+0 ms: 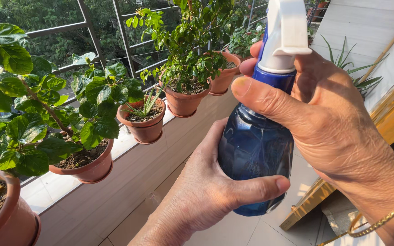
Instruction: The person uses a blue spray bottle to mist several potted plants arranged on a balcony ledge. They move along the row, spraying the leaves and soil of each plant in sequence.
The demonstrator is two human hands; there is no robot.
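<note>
Hands, left and right, each grip clenched around blue spray bottle beside terracotta pots.

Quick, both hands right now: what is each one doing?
Left hand: closed around the lower body of the blue spray bottle.
Right hand: closed on the bottle's neck, just under the white trigger head.

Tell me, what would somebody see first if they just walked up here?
First comes the blue spray bottle with its white trigger top, right in the middle, held in both hands: the left hand cups its body from below and the right hand grips its neck. Next, a row of terracotta pots with leafy green plants stands on the sunny ledge at left, in front of a metal railing.
</note>
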